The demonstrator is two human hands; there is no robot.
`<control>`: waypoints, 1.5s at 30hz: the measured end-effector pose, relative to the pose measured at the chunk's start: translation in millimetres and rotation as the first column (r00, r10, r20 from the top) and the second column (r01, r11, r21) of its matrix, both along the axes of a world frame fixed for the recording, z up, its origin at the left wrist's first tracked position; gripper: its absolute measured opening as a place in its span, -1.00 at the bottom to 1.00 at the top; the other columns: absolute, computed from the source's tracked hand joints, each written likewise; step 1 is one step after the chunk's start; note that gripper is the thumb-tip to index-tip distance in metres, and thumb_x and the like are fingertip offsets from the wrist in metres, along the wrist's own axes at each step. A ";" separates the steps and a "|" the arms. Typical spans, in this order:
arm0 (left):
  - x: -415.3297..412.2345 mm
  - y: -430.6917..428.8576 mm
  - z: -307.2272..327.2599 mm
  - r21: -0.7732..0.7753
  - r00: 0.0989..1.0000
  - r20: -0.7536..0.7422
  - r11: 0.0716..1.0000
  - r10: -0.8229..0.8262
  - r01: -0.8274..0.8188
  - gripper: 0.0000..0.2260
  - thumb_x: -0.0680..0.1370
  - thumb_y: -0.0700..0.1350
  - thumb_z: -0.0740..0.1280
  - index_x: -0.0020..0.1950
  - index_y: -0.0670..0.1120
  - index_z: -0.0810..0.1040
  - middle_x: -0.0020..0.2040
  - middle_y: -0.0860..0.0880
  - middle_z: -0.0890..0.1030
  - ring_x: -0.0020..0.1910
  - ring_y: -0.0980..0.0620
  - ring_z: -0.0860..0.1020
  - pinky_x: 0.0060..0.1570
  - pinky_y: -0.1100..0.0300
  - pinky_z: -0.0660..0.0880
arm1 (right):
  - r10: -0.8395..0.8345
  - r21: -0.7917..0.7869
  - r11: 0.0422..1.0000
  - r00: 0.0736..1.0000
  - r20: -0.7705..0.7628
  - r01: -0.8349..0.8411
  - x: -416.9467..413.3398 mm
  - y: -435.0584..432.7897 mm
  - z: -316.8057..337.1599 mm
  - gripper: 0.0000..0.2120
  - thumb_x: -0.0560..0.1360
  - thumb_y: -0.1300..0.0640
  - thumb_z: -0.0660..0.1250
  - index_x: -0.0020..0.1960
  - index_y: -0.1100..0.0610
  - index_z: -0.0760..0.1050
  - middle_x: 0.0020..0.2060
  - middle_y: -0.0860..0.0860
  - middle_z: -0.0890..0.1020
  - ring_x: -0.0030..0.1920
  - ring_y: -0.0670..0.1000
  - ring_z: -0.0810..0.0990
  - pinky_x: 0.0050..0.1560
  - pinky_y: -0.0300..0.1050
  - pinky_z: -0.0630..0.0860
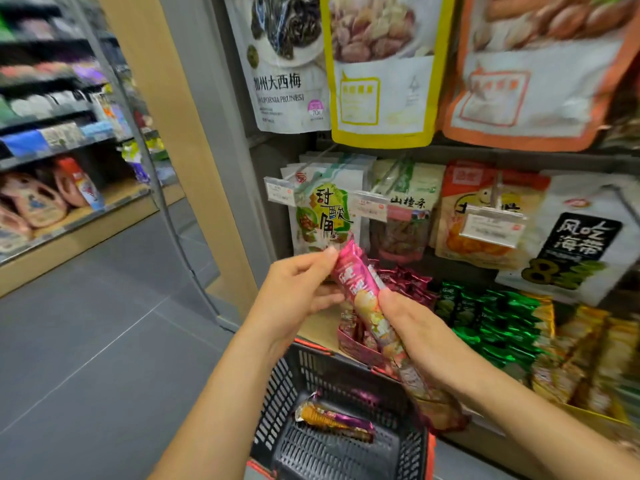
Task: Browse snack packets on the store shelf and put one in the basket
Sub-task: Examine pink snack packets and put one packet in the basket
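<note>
Head view, notes taken as two voices.

— Hands?

— Both on one long pink packet (363,299), held tilted over the basket (277,393). Left hand (294,289) pinches its upper end between thumb and fingertips, closed on the wrapper. Right hand (415,327) wraps the lower half, fingers clamped round it; lower end sticks out under the wrist.

— Where is the packet against the shelf?

— In front of the shelf's left end, clear of it, above the basket's far rim.

— Basket?

— Dark mesh, orange trim, below the forearms. One packet (334,420) with a yellow and purple wrapper lies flat on its floor, near the middle.

— Shelf stock?

— Open pink box (360,348) at the left end, just behind the held packet. Green packets (498,323) stacked right of it, gold packets (588,358) further right. Above, bags hang on pegs: green-lettered bag (322,216) at left, a black-labelled bag (581,237) at right. Price tags (490,225) clipped in front.

— Top row?

— Prune bag (287,81), yellow-edged bag (381,81), orange-edged bag (530,81).

— Left side?

— Aisle floor (104,323), blurred shelves.
</note>
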State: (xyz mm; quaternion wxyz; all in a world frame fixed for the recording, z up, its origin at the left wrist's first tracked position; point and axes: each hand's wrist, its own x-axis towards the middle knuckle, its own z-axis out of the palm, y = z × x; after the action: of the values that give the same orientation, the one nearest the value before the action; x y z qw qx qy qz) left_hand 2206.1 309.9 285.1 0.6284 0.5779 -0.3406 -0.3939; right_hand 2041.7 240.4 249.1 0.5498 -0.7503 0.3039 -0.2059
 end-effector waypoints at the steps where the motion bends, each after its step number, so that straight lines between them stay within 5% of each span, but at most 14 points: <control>1: -3.2 6.6 -3.7 0.024 1.000 -0.026 1.000 0.007 -0.007 -0.82 0.47 0.03 0.39 -0.18 -0.02 0.74 -0.20 -0.06 0.71 -0.29 0.06 0.65 -0.32 0.31 0.56 | 0.021 -0.115 0.993 0.997 -0.074 -0.030 -8.8 2.0 0.1 -0.39 0.44 -0.40 -0.03 0.10 0.03 0.50 -0.09 0.01 0.65 -0.15 -0.05 0.63 -0.06 -0.09 0.58; 3: -6.2 15.3 -11.3 0.075 0.998 0.043 0.996 0.045 -0.048 -0.81 0.49 0.00 0.39 -0.20 -0.06 0.74 -0.22 -0.11 0.70 -0.29 0.05 0.64 -0.35 0.31 0.55 | 0.098 -0.243 0.958 0.972 -0.214 -0.150 -23.7 8.5 -1.9 -0.38 0.44 -0.41 -0.08 0.08 0.03 0.45 -0.05 -0.04 0.62 -0.03 -0.06 0.59 0.10 -0.02 0.51; 5: -7.6 18.6 -15.4 0.074 0.975 0.214 0.994 0.059 -0.076 -0.78 0.56 -0.08 0.35 -0.23 -0.04 0.72 -0.28 -0.06 0.69 -0.32 0.09 0.63 -0.38 0.31 0.54 | 0.143 -0.211 0.959 0.966 -0.217 -0.189 -31.6 15.4 -5.7 -0.41 0.43 -0.42 -0.08 0.04 -0.01 0.44 -0.07 -0.06 0.61 -0.04 -0.07 0.58 0.09 0.00 0.51; 7: -11.1 17.6 -15.9 0.036 0.925 0.376 0.996 0.059 -0.078 -0.74 0.58 -0.12 0.33 -0.28 0.00 0.68 -0.35 0.01 0.66 -0.41 0.12 0.58 -0.43 0.30 0.49 | 0.137 -0.095 0.985 0.985 -0.107 -0.147 -33.5 18.7 -9.3 -0.42 0.45 -0.40 -0.02 0.08 0.00 0.52 -0.06 -0.04 0.65 -0.06 -0.08 0.62 0.05 -0.03 0.56; 11: -14.8 14.1 -13.1 -0.040 0.855 0.506 0.993 0.113 -0.107 -0.77 0.58 -0.07 0.33 -0.29 0.01 0.59 -0.50 0.13 0.51 -0.53 0.21 0.37 -0.48 0.31 0.30 | 0.180 0.320 0.928 0.982 0.054 -0.188 -28.7 19.6 -4.0 -0.55 0.40 -0.45 0.13 -0.10 -0.16 0.62 -0.39 -0.02 0.65 -0.40 -0.05 0.65 -0.41 -0.25 0.54; 15: -20.9 13.2 -8.6 -0.128 0.909 0.364 0.977 0.204 -0.168 -0.83 0.55 -0.05 0.36 -0.23 0.04 0.66 -0.48 0.07 0.54 -0.50 0.19 0.42 -0.48 0.35 0.36 | 0.193 0.322 0.918 0.970 0.148 -0.232 -31.5 18.3 -2.3 -0.50 0.48 -0.37 0.18 0.08 0.02 0.55 -0.39 0.02 0.62 -0.44 0.02 0.61 -0.41 -0.20 0.55; 17: -22.2 13.8 -8.1 -0.129 0.945 0.282 0.982 0.167 -0.135 -0.83 0.54 -0.02 0.35 -0.21 0.04 0.67 -0.34 -0.01 0.64 -0.37 0.12 0.53 -0.37 0.28 0.50 | 0.137 0.200 0.966 0.980 0.143 -0.164 -32.1 16.8 -5.1 -0.38 0.46 -0.38 0.22 0.11 0.18 0.48 -0.36 0.02 0.58 -0.42 -0.01 0.59 -0.39 -0.15 0.56; 21: -20.1 15.8 -11.3 -0.043 0.972 0.199 0.989 -0.127 0.138 -0.70 0.42 0.24 0.42 -0.15 0.02 0.65 -0.16 -0.04 0.65 -0.13 0.02 0.60 -0.10 0.19 0.57 | 0.048 -0.181 0.982 0.998 -0.035 -0.053 -35.3 17.1 -12.3 -0.56 0.40 -0.43 0.23 -0.05 -0.07 0.49 -0.31 -0.17 0.60 -0.36 -0.21 0.51 -0.30 -0.27 0.44; 24: -20.5 12.5 -15.9 -0.036 0.949 0.310 0.997 -0.057 0.071 -0.74 0.31 0.18 0.48 -0.15 0.04 0.67 -0.18 0.02 0.68 -0.14 0.07 0.63 -0.12 0.20 0.55 | -0.010 -0.236 0.972 0.999 -0.040 0.001 -33.3 21.6 -17.3 -0.54 0.38 -0.49 0.16 -0.09 -0.11 0.45 -0.28 -0.18 0.60 -0.37 -0.21 0.51 -0.34 -0.30 0.42; 29: -16.9 6.9 -21.6 -0.096 0.970 0.186 0.986 0.154 -0.138 -0.76 0.38 0.13 0.50 -0.23 -0.04 0.72 -0.24 -0.08 0.70 -0.23 0.04 0.63 -0.07 0.10 0.57 | 0.127 -0.047 0.991 0.991 -0.041 -0.129 -25.9 20.7 -18.4 -0.58 0.44 -0.40 0.14 0.16 -0.21 0.44 -0.04 -0.22 0.63 -0.09 -0.19 0.62 -0.01 -0.13 0.58; 33: -9.5 7.5 -25.8 -0.129 0.967 0.048 0.961 0.252 -0.244 -0.68 0.31 0.18 0.48 -0.19 -0.06 0.72 -0.22 -0.09 0.69 -0.20 0.01 0.63 -0.11 0.20 0.57 | 0.140 -0.016 0.990 0.989 -0.042 -0.141 -22.6 19.1 -17.3 -0.60 0.49 -0.34 0.07 0.15 -0.17 0.48 -0.12 -0.14 0.64 -0.15 -0.15 0.62 -0.01 -0.08 0.57; 40: -12.5 0.9 -30.8 -0.078 0.967 -0.140 0.972 0.211 -0.223 -0.39 0.18 0.10 0.55 0.18 0.00 0.53 -0.13 -0.02 0.71 -0.11 0.02 0.67 -0.10 0.17 0.59 | 0.016 -0.107 0.994 0.999 0.044 -0.011 -14.8 26.8 -27.1 -0.61 0.55 -0.28 0.03 0.12 -0.11 0.51 -0.13 -0.16 0.64 -0.13 -0.17 0.58 -0.10 -0.12 0.53; 45: -35.4 -1.0 -36.3 -0.073 0.979 -0.194 0.995 0.058 -0.074 -0.61 0.24 -0.01 0.53 0.00 -0.13 0.63 -0.18 -0.06 0.70 -0.24 0.03 0.66 -0.25 0.24 0.57 | -0.013 -0.091 0.995 0.988 0.155 0.027 -9.9 25.3 -23.7 -0.61 0.59 -0.21 0.01 0.08 -0.07 0.55 -0.21 -0.10 0.65 -0.18 -0.11 0.59 -0.12 -0.08 0.51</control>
State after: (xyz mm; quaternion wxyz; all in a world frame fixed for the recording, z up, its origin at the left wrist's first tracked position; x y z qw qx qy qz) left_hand 2170.7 309.0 248.8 0.6936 0.5227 -0.2748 -0.4126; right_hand 2031.8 265.7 225.4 0.5340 -0.7539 0.2581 -0.2826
